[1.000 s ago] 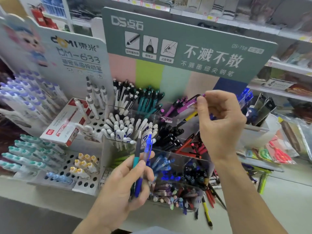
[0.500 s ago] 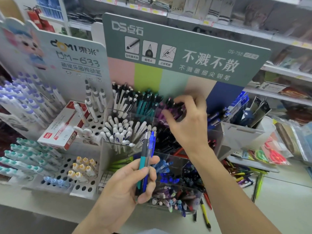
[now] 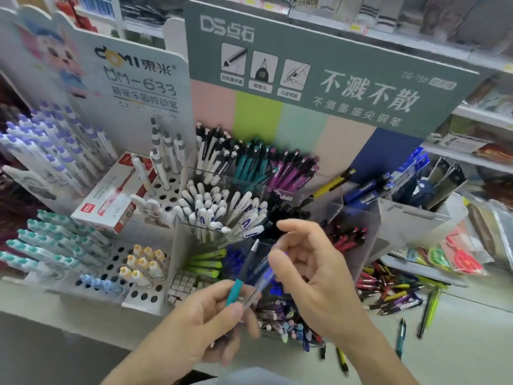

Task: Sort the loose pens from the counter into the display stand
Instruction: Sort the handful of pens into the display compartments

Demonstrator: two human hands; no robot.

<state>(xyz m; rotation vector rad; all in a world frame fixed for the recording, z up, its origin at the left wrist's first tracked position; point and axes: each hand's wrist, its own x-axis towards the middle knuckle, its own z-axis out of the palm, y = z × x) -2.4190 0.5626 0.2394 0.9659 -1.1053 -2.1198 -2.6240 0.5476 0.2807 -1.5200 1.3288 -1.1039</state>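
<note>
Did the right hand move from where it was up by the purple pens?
Yes. The right hand came down and toward the person, away from the purple pens in the display stand, to the blue pen that the left hand holds.
</note>
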